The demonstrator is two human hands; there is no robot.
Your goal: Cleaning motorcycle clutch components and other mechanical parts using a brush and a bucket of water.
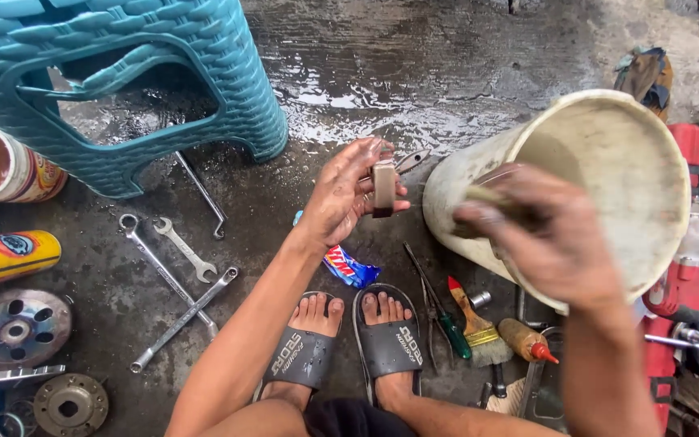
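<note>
A: Left hand (348, 193)?
B: Gripping a small grey-brown metal block (383, 187) between thumb and fingers, upright, at frame centre.

A: Right hand (548, 243)?
B: Blurring at 3 o'clock of the block, fingers closing around a thin brush handle (495, 197), just before the mouth of a tilted cream bucket (608, 170).

A: Surroundings?
B: Lying on the wet concrete floor (414, 73): spanners (173, 283) at 8 o'clock, teal stool (123, 81) at 10 o'clock, paintbrush (479, 328) at 5 o'clock.

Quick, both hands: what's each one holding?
Left hand: closed on a small metal block.
Right hand: closed on a brush handle, blurred.
</note>
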